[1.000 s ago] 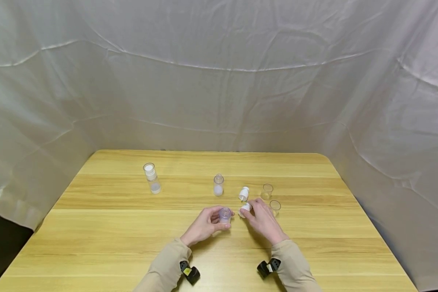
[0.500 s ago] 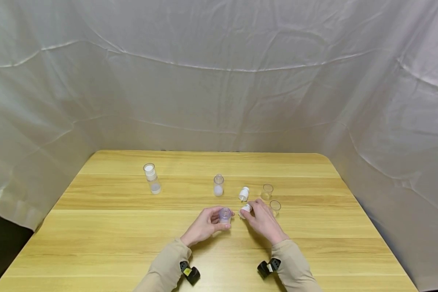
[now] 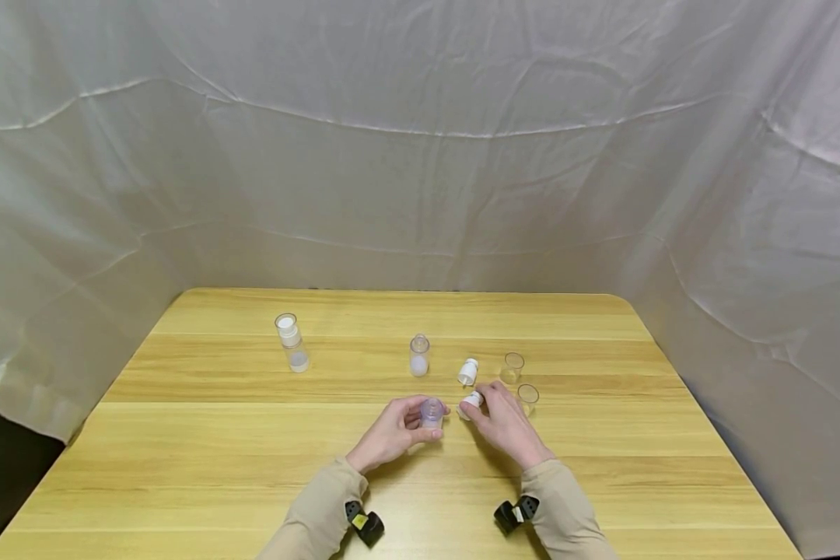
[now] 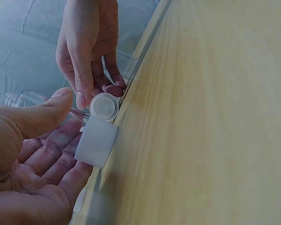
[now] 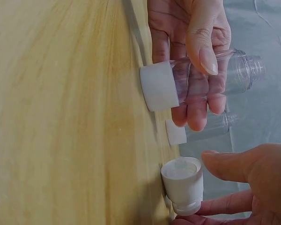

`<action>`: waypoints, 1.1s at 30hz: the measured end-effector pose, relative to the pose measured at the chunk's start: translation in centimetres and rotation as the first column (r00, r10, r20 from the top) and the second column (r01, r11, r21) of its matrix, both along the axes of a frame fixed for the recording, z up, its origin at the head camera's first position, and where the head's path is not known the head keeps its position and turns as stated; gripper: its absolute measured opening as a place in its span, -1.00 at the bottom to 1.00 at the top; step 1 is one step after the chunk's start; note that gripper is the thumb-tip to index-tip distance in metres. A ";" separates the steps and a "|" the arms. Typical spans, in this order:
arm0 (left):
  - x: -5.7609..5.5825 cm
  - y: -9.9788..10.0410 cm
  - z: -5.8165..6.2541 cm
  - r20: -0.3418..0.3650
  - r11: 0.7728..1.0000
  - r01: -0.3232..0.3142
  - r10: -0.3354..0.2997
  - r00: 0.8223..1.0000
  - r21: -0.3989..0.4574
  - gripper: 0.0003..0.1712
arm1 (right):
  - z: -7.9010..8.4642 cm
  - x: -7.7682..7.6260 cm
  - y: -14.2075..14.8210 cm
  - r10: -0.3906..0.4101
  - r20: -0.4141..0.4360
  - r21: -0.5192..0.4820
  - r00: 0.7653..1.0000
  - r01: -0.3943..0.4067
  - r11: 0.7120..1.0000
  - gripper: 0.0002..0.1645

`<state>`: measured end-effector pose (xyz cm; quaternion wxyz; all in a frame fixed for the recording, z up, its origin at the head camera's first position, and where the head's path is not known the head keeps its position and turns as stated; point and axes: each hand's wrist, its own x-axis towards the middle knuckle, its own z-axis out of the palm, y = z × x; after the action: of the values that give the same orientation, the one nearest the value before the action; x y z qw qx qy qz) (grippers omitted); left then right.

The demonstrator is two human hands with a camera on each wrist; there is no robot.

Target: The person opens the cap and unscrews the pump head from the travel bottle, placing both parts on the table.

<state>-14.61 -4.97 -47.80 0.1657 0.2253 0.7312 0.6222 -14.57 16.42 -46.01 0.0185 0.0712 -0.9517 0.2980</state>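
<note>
My left hand (image 3: 393, 432) grips an upright clear plastic bottle (image 3: 432, 414) with a white base (image 5: 160, 86). Its thumb lies across the near side and its fingers curl behind; the bottle's threaded neck (image 5: 257, 68) is bare. To the right, my right hand (image 3: 507, 424) pinches a white pump head (image 3: 470, 405) between thumb and fingertips. This pump head lies on its side at the table, its wide hollow end (image 5: 180, 168) turned toward the left hand. It stays apart from the bottle. Just behind it is a second white pump head (image 3: 468, 371) with a thin stem.
A second open bottle (image 3: 418, 356) stands behind the left hand. Two clear caps, a far cap (image 3: 512, 369) and a near cap (image 3: 528, 397), are beside the right hand. An assembled bottle (image 3: 291, 342) stands at the left of the wooden table (image 3: 203, 435). Grey curtains (image 3: 420, 187) surround the table.
</note>
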 end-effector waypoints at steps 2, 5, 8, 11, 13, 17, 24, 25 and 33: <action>0.0 0.0 0.0 0.000 1.000 -0.001 0.001 1.000 -0.001 -0.50 | 0.0 0.0 0.0 -0.001 -0.001 -0.001 1.000 0.001 1.000 -0.52; 0.0 0.0 0.1 -0.002 1.000 0.001 -0.001 1.000 0.000 -0.50 | -0.1 -0.1 -0.1 -0.006 -0.003 -0.005 1.000 0.006 1.000 -0.44; 0.0 -0.1 0.1 -0.004 1.000 0.003 -0.003 1.000 -0.001 -0.49 | -0.2 -0.1 -0.2 -0.009 -0.018 -0.017 1.000 0.008 1.000 -0.39; 0.0 -0.1 0.0 -0.006 1.000 0.005 -0.005 1.000 -0.006 -0.49 | -0.3 -0.1 -0.1 -0.013 -0.028 -0.031 1.000 0.012 0.999 -0.34; 0.0 -0.1 0.0 -0.010 1.000 0.006 -0.006 1.000 -0.009 -0.50 | -0.4 -0.1 -0.1 -0.016 -0.028 -0.036 0.999 0.015 0.999 -0.32; 0.0 0.0 -0.1 -0.006 1.000 0.005 -0.005 1.000 -0.006 -0.52 | -0.1 -0.1 0.0 -0.023 -0.009 -0.048 1.000 0.022 0.999 -0.29; -0.2 0.2 -0.2 0.006 1.000 -0.002 0.002 1.000 -0.001 -0.52 | 0.3 -0.1 0.2 -0.037 0.064 -0.071 0.997 0.042 0.997 -0.25; -0.2 0.2 -0.2 0.003 1.000 -0.003 0.003 1.000 -0.003 -0.52 | 0.3 -0.2 0.2 -0.040 0.067 -0.074 0.997 0.045 0.996 -0.25; 0.0 0.1 -0.1 -0.021 1.000 -0.003 0.003 1.000 -0.013 -0.51 | 0.1 -0.3 0.2 -0.023 0.007 -0.056 1.000 0.023 0.998 -0.32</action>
<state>-14.63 -4.87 -47.93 0.1587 0.2296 0.7371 0.6155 -14.90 16.67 -45.94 0.0209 0.0586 -0.9437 0.3248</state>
